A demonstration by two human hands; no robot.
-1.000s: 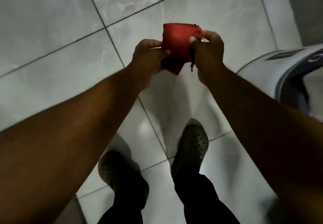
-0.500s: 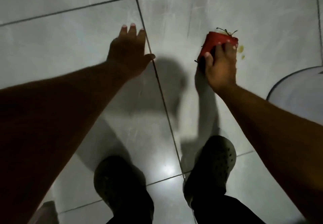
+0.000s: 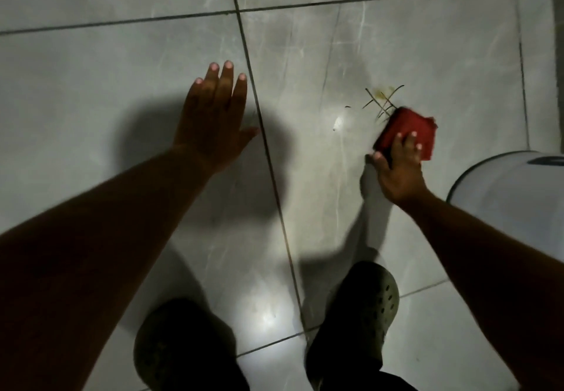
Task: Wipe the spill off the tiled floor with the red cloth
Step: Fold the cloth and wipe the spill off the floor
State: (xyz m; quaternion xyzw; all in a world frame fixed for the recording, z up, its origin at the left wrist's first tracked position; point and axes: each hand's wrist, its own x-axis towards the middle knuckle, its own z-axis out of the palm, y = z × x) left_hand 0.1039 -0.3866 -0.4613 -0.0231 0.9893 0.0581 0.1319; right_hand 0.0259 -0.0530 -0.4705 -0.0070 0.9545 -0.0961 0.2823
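a person stands over a floor (image 3: 106,91) of large pale grey tiles, glossy and veined like marble, split by thin dark grout lines. a bright spot of light glares off the tile between two dull green clogs (image 3: 370,308), rubbery and dotted with round holes.

the right hand (image 3: 398,170) presses down on a red cloth (image 3: 406,132), its fingers spread over the near edge and the thumb out to the side on the tile. the cloth is folded into a thick, soft, roughly square pad lying flat on the floor; its edges look slightly blurred. its long side runs diagonally, from near left to far right, with one corner pointing away toward the spill (image 3: 385,93).

the spill is a small yellowish smear just beyond the cloth's far corner, crossed by several thin dark strands (image 3: 383,103) like stalks or threads, some touching the cloth's edge.

the left hand (image 3: 213,118) is empty, palm down, fingers straight and close together, well apart from the cloth; i cannot tell whether it touches the floor. a smooth white rounded lid or bin (image 3: 512,201) sits at the right edge.
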